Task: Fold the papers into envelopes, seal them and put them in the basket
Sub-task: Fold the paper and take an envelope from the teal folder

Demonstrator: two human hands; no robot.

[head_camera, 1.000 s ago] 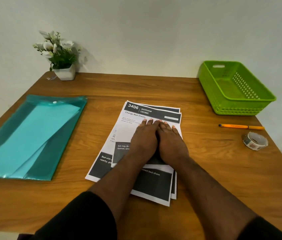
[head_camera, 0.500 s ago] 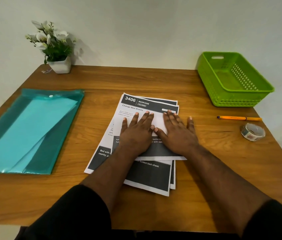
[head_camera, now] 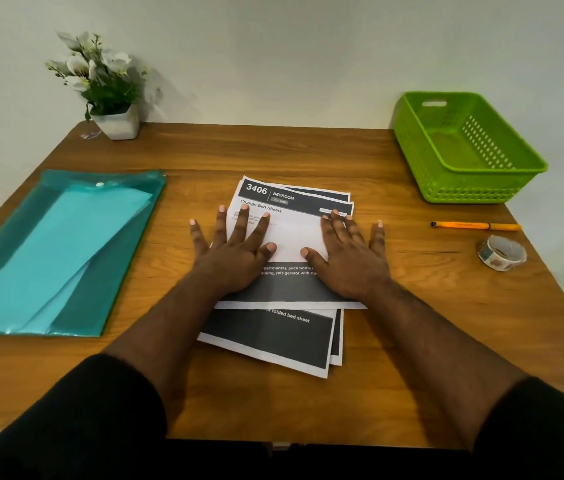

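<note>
My left hand (head_camera: 235, 258) and right hand (head_camera: 349, 261) lie flat, fingers spread, gripping nothing, pressing the folded top sheet of thin white printed papers (head_camera: 273, 327) stacked mid-table. Light, floppy, slippery; I'd pinch edges.

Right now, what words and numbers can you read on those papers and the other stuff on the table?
"3406", "BEDROOM": dark header of the top sheet in the paper stack.
"Change Bed Sheets": just below that header.
"...juice bottle", "...refrigerator with op...": dark band on the folded paper, partly covered by the hands.
"...folded bed sheet": dark band lower on the stack.
Small paragraph text, pen and tape roll markings: too blurred.
</note>
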